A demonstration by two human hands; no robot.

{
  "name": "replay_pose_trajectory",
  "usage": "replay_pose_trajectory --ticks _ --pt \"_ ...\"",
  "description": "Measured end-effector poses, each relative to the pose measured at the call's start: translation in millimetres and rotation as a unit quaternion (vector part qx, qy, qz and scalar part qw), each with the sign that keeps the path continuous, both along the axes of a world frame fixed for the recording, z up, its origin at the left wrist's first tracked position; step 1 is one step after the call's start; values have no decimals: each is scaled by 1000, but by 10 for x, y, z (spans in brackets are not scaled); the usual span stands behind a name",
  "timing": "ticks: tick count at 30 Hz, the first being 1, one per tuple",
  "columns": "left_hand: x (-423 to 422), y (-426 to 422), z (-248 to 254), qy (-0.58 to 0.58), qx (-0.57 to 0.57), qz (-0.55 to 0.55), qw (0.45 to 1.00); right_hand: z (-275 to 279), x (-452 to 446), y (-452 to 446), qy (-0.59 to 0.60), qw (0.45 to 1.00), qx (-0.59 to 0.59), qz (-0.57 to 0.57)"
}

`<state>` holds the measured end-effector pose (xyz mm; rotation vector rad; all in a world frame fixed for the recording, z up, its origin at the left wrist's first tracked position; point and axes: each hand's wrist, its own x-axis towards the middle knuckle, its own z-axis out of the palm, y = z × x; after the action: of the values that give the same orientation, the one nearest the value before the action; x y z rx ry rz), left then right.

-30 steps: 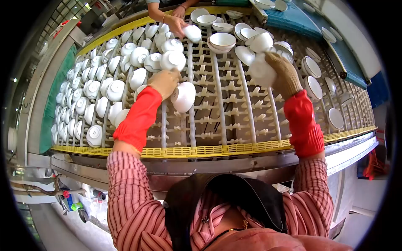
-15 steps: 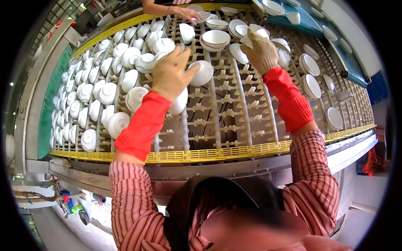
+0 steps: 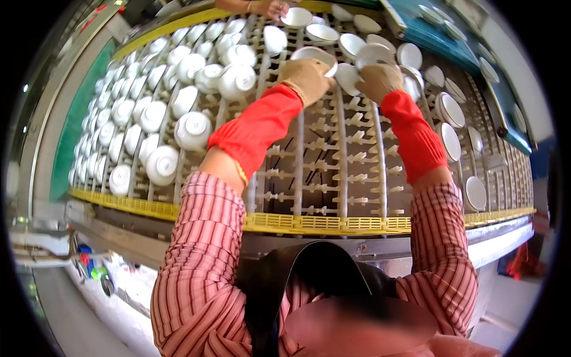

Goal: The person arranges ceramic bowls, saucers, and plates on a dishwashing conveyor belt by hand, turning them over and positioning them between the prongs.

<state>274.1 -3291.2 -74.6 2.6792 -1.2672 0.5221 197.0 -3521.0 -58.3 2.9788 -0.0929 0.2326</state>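
Note:
My left hand (image 3: 308,80), in a tan glove with a red sleeve cover, has its fingers curled at the near edge of a stacked white bowl (image 3: 315,55) near the middle of the pegged rack (image 3: 321,157). Just right of it, my right hand (image 3: 379,82), gloved alike, closes at the near rim of another white bowl (image 3: 375,55). A white bowl (image 3: 347,78) lies between the two hands. Left of my left hand, an overturned bowl (image 3: 236,81) rests on the pegs.
Many overturned white bowls (image 3: 193,130) fill the rack's left side. Several bowls stand at its right (image 3: 450,109). A yellow edge strip (image 3: 321,224) runs along the front. Teal belts (image 3: 428,35) carry bowls at the upper right. A co-worker's hand (image 3: 276,9) touches a bowl (image 3: 297,18) at the far edge.
My left hand has moved right from the overturned bowls to the stacked bowl, its spread fingers now curled. My right hand stays near the upright bowls. Bowls on the right belt have shifted.

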Motion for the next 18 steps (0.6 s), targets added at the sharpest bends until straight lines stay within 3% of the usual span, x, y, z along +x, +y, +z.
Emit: replay_pose_trajectory --ticks 2,4,6,7,8,9,10,11,12,13,14,18 --pt "-453 319 159 -8 26 -120 992 -224 -148 -101 -26 999 26 13" --pt "-907 679 245 33 -81 -190 978 -44 -486 -39 -2 992 118 -35" --pt "-1319 1053 460 90 -60 -185 977 -85 -697 -178 -28 984 166 -65" --pt "-1459 1279 567 262 -179 -224 922 -81 -774 -253 -29 980 188 -56" --pt "-1645 1480 688 404 -205 -132 882 -34 -839 -299 -32 976 209 -49" --pt "-1652 1733 661 380 -165 -109 904 72 -890 -281 -18 979 191 -62" --pt "-1670 1983 716 186 -65 -139 970 183 -968 -246 -3 982 174 -77" --pt "-1663 2231 642 149 -65 -117 980 237 -1021 -234 12 983 156 -93" --pt "-1748 2387 651 334 -136 71 930 208 -1032 -252 -35 990 121 -66" --pt "-1698 2577 643 359 -126 135 915 132 -1021 -287 -80 992 85 -39" --pt "-1698 2729 654 173 24 119 977 50 -1001 -332 -125 991 48 -12" --pt "-1358 3126 246 90 61 203 973 20 -838 -296 -37 989 111 -89"
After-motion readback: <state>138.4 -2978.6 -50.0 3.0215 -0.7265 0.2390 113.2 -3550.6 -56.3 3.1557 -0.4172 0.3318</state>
